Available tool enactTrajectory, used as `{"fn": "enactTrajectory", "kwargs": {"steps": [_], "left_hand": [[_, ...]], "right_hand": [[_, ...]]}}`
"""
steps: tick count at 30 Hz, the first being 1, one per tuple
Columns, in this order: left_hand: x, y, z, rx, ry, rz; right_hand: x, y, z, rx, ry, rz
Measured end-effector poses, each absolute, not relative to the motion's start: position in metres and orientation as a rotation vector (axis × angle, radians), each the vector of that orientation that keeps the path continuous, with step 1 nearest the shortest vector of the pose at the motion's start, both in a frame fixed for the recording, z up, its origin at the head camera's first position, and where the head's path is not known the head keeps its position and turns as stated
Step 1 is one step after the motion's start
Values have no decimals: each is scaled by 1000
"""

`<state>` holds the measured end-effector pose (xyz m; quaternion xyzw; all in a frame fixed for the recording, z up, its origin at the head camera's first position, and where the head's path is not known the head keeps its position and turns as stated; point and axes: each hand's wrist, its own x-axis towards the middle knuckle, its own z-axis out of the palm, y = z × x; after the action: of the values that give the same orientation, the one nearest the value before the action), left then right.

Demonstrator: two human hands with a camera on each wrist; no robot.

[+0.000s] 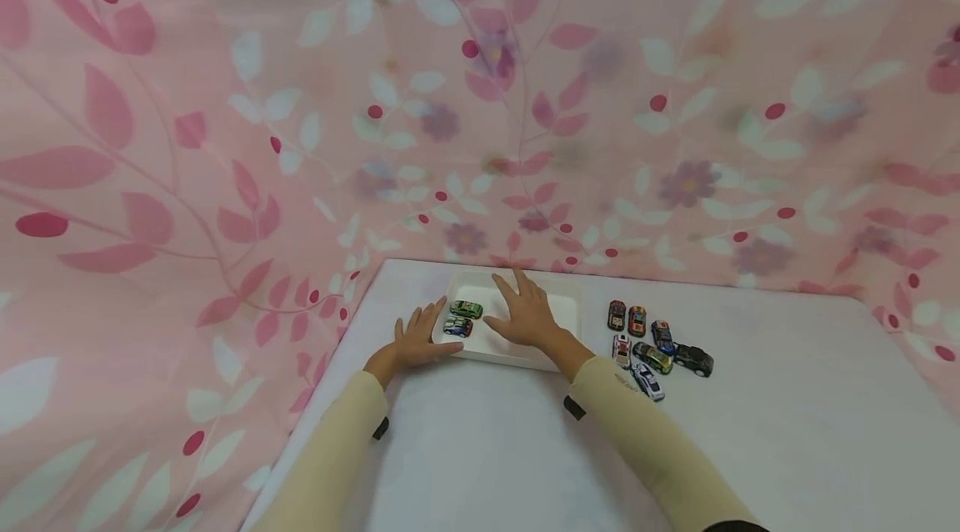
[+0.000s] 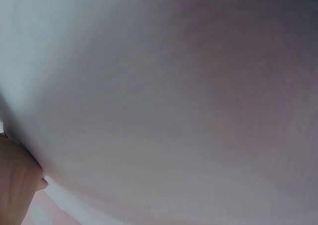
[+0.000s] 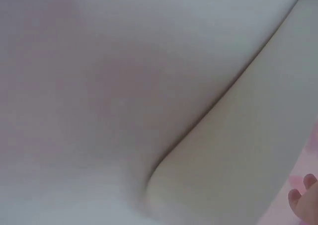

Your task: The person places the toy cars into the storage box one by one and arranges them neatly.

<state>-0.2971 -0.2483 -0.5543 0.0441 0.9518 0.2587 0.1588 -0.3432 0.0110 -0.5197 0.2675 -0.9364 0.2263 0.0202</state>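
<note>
In the head view a shallow white tray (image 1: 517, 361) lies on the table, holding a green toy car (image 1: 466, 309) and a white, blue and green toy car (image 1: 457, 326) at its left end. My left hand (image 1: 418, 338) lies along the tray's left side with fingers spread, the thumb at the front left corner. Above the tray's middle is my right hand (image 1: 525, 317), its fingers spread and nothing visibly held; it hides part of the tray. The left wrist view catches only a bit of the left hand (image 2: 19, 180), the right wrist view mostly sleeve (image 3: 233, 150).
Several more toy cars lie loosely grouped right of the tray, among them a black car (image 1: 693, 359), an orange car (image 1: 637, 321) and a white police-style car (image 1: 647, 380). A pink floral cloth (image 1: 525, 140) hangs behind the white table (image 1: 787, 399) and along its left side.
</note>
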Motion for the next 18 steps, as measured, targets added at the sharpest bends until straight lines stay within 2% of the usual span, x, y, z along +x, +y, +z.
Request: {"fn": "enactTrajectory", "kwargs": {"steps": [9, 18], "left_hand": [[-298, -252, -543, 144, 2740, 788], [-294, -250, -552, 163, 2727, 794]], "right_hand": [[-353, 60, -508, 722, -2911, 655], [-346, 115, -516, 632, -2948, 682]]}}
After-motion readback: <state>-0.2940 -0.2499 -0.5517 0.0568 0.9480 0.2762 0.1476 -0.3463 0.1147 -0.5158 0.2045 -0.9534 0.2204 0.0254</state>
